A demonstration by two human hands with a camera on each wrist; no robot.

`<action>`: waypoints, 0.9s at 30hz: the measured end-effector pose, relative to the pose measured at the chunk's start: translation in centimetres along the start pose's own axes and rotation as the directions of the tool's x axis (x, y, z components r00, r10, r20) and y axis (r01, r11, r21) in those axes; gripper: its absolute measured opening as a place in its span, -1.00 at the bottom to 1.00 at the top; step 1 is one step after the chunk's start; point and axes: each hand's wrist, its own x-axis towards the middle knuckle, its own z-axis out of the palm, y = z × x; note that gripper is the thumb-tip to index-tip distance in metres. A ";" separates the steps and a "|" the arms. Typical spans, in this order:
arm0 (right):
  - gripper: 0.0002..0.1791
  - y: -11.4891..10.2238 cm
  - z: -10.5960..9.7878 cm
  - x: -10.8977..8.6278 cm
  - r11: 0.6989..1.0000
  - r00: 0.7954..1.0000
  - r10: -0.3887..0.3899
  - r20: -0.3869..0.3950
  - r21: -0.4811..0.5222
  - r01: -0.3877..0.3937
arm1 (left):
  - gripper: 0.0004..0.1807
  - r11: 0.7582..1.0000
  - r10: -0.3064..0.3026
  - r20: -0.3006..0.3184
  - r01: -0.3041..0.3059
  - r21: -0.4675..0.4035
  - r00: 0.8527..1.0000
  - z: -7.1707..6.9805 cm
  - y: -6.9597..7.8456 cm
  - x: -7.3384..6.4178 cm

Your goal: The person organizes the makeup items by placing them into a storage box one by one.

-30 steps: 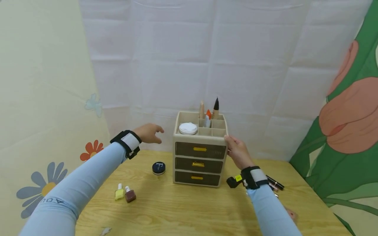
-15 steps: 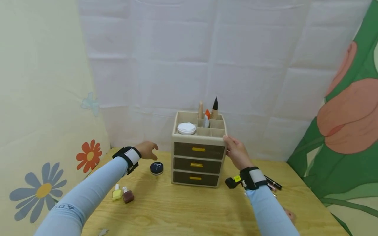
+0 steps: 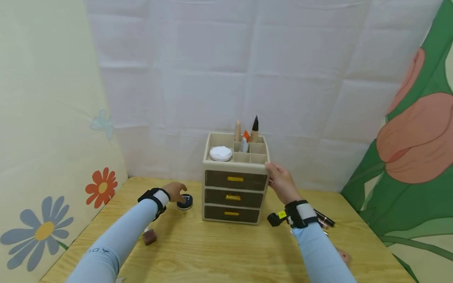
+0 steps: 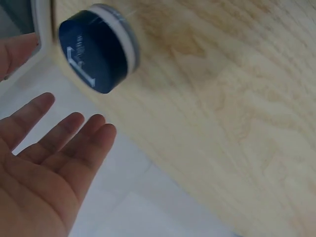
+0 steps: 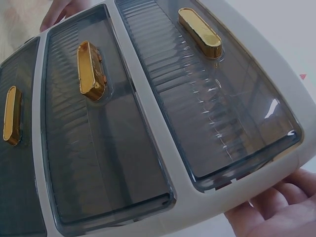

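Note:
My left hand (image 3: 174,192) reaches over a round, dark-lidded powder jar (image 3: 186,203) on the table, left of the organizer. In the left wrist view its fingers are spread and loosely bent, with a gap between them and the jar (image 4: 94,52). My right hand (image 3: 283,182) grips the upper right edge of a cream desktop drawer organizer (image 3: 235,167), thumb at the front corner. The right wrist view shows those fingers (image 5: 286,202) against the organizer's side. Its three dark drawers with gold handles are closed.
On top of the organizer are a white round puff case (image 3: 221,153), a black-tipped brush (image 3: 255,127) and an orange-capped tube (image 3: 245,142). A maroon nail polish bottle (image 3: 150,237) stands front left. Black tubes (image 3: 325,218) lie right, near another partly hidden hand (image 3: 344,256).
My left hand has come down from beside the organizer's top to the powder jar. The right hand keeps its grip on the organizer. The head view has shifted slightly.

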 end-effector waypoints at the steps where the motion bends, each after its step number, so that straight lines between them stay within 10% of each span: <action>1: -0.67 0.0 0.0 0.0 1.000 1.000 0.003 -0.005 0.001 -0.003 | -0.51 1.000 -0.003 -0.004 0.003 -0.013 1.000 0.3 -0.2 0.1; 27: -0.38 -0.1 0.3 0.0 0.998 0.999 0.041 -0.036 -0.037 -0.042 | -0.43 0.998 -0.054 -0.032 0.053 -0.014 0.998 3.6 -0.8 3.0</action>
